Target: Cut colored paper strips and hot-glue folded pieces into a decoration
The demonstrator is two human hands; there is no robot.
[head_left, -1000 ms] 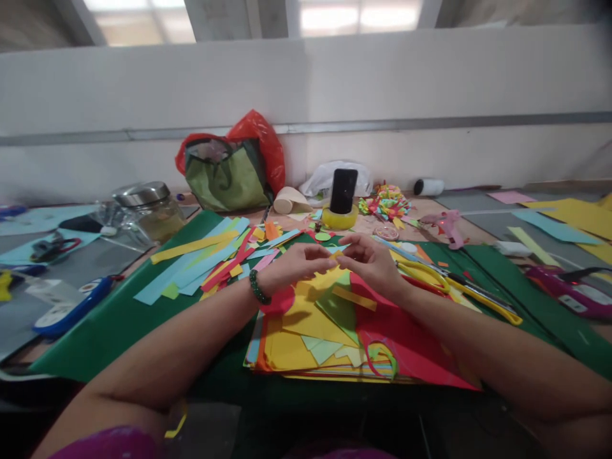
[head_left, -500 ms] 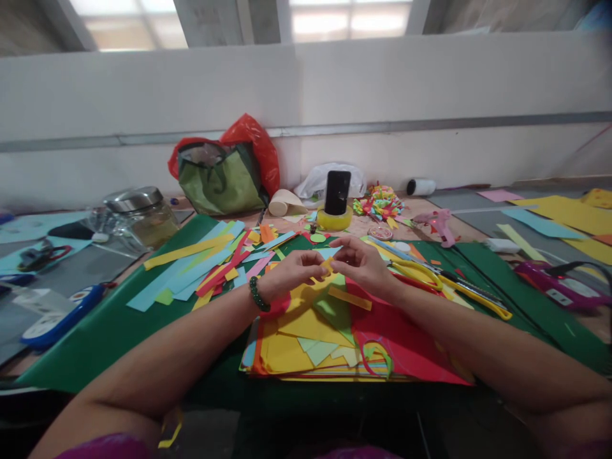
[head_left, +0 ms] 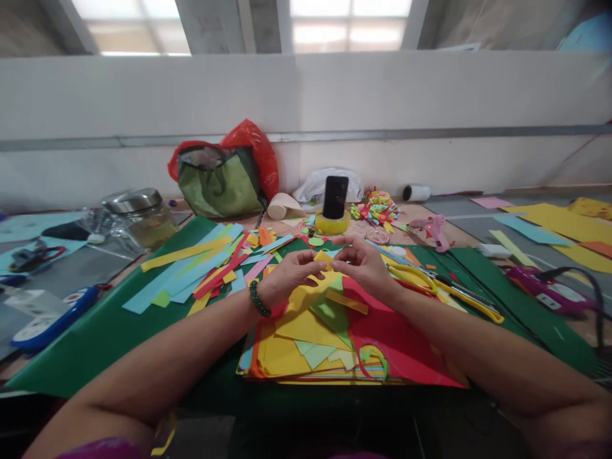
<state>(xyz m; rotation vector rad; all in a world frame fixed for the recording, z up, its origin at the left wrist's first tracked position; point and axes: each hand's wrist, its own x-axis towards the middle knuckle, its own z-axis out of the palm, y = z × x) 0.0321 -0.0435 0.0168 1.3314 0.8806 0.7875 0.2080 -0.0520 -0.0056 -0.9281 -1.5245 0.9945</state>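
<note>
My left hand (head_left: 287, 276) and my right hand (head_left: 366, 266) meet over the middle of the table, both pinching a small yellow paper piece (head_left: 323, 257) between fingertips. A green bead bracelet (head_left: 258, 299) sits on my left wrist. Under the hands lies a stack of coloured paper sheets (head_left: 310, 331), yellow, green and red, on a dark green sheet (head_left: 109, 325). Loose paper strips (head_left: 191, 268) in blue, yellow and red lie to the left of my left hand.
Yellow scissors (head_left: 430, 284) lie right of my right hand. Behind stand a phone on a yellow tape roll (head_left: 333, 204), a pink glue gun (head_left: 433, 227), a glass jar (head_left: 141, 217) and a red and green bag (head_left: 224, 169). A blue tool (head_left: 52, 315) lies far left.
The hands have stayed together on the yellow piece, working it slightly; the yellow piece now peaks up between the fingertips. The view has shifted a little.
</note>
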